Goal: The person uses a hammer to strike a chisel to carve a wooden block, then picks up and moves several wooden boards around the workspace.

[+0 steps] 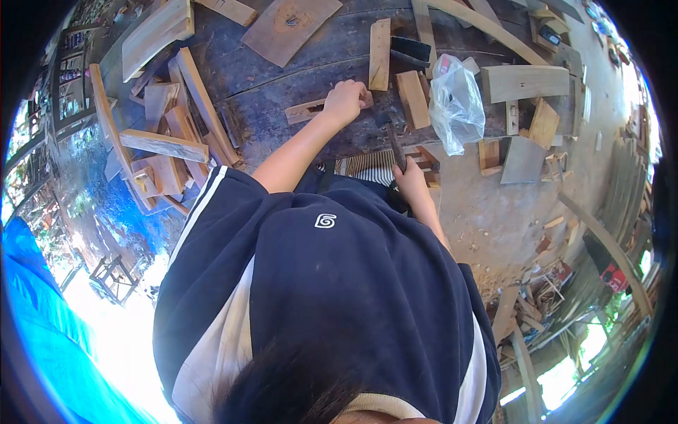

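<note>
My left hand [345, 104] is closed over a narrow wooden block [302, 113] with a dark slot in it, which lies on the dark workbench [272, 88]. The block sticks out on both sides of my fingers. In my right hand [412, 181] is the handle of a hammer [396, 145], near the bench's front edge. Its dark head points away from me, just right of the block and apart from it. A wooden piece [379, 56] stands beyond the hammer head, and another wooden block [413, 99] is to its right.
Stacked offcuts [166, 145] crowd the left end of the bench. A clear plastic bag [457, 106] sits right of my hands. A flat board [291, 30] lies at the back. More wood scraps [522, 311] litter the floor at right, and a blue tarp [42, 332] hangs at lower left.
</note>
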Demonstrator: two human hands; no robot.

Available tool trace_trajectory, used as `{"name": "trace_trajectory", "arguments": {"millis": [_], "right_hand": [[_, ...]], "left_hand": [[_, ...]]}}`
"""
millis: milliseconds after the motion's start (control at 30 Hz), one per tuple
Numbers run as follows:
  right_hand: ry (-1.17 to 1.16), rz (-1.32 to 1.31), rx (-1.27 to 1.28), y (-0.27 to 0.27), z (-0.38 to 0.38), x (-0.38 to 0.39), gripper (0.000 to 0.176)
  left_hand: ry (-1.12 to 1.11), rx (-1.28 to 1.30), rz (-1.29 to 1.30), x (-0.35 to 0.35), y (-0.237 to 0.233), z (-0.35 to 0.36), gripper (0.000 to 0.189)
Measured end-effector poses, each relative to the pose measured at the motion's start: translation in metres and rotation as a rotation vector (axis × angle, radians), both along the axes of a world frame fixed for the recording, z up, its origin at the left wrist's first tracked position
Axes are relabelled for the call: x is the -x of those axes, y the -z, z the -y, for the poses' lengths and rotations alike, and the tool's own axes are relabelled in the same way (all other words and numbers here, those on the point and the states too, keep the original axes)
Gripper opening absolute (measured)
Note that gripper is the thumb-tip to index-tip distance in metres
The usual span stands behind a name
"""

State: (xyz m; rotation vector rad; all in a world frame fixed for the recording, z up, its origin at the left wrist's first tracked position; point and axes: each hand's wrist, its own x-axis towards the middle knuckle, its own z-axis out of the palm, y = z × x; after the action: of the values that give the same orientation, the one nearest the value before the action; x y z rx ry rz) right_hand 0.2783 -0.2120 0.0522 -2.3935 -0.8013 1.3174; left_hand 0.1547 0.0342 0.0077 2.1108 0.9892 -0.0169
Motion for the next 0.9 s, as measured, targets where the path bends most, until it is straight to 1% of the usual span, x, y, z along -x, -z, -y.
{"name": "trace_trajectory", "arguments": {"millis": [33, 100, 233, 300, 333, 400, 433, 500, 533, 567, 633, 667, 700, 767, 833, 900], "right_hand": [[0.007, 0.016, -0.007, 0.001, 0.001, 0.000, 0.034], [0.009, 0.032, -0.015, 0.000, 0.002, 0.002, 0.032], [-0.009, 0.071, -0.056, -0.003, 0.000, 0.000, 0.031], [-0.026, 0.092, -0.082, -0.009, -0.003, 0.002, 0.031], [-0.041, 0.114, -0.111, -0.014, -0.008, 0.000, 0.030], [-0.073, 0.152, -0.174, -0.021, -0.017, -0.001, 0.027], [-0.074, 0.151, -0.175, -0.023, -0.021, -0.001, 0.027], [-0.098, 0.129, -0.193, -0.025, -0.030, -0.002, 0.027], [-0.099, 0.127, -0.194, -0.023, -0.033, -0.001, 0.027], [-0.095, 0.137, -0.236, -0.019, -0.036, 0.000, 0.026], [-0.088, 0.146, -0.278, -0.016, -0.044, 0.001, 0.025], [-0.109, 0.167, -0.247, -0.015, -0.048, 0.001, 0.025], [-0.130, 0.188, -0.214, -0.015, -0.050, 0.002, 0.024], [-0.126, 0.189, -0.240, -0.012, -0.049, 0.004, 0.025], [-0.124, 0.190, -0.266, -0.010, -0.048, 0.008, 0.025], [-0.147, 0.197, -0.267, -0.009, -0.044, 0.010, 0.025]], "left_hand": [[-0.005, -0.003, 0.002, -0.004, -0.002, -0.001, 0.022], [-0.013, -0.012, -0.102, -0.009, -0.004, -0.001, 0.026], [-0.005, 0.043, -0.063, -0.005, 0.005, -0.010, 0.028], [0.034, 0.213, 0.133, 0.003, 0.007, -0.018, 0.029], [0.030, 0.211, 0.132, 0.006, 0.006, -0.019, 0.029], [-0.138, 0.242, 0.307, 0.013, 0.006, -0.022, 0.029], [-0.138, 0.241, 0.307, 0.017, 0.007, -0.025, 0.029], [-0.258, 0.109, 0.291, 0.028, 0.008, -0.034, 0.026], [-0.311, 0.075, 0.352, 0.034, 0.007, -0.038, 0.021], [-0.311, 0.074, 0.350, 0.038, 0.007, -0.042, 0.021], [-0.449, 0.127, 0.311, 0.045, 0.010, -0.054, 0.017], [-0.450, 0.058, 0.336, 0.048, 0.016, -0.060, 0.014], [-0.448, 0.059, 0.335, 0.051, 0.019, -0.068, 0.014], [-0.420, -0.039, 0.266, 0.056, 0.025, -0.082, 0.018], [-0.445, -0.065, 0.267, 0.057, 0.030, -0.098, 0.017], [-0.420, -0.440, 0.268, 0.056, 0.037, -0.118, 0.015]]}}
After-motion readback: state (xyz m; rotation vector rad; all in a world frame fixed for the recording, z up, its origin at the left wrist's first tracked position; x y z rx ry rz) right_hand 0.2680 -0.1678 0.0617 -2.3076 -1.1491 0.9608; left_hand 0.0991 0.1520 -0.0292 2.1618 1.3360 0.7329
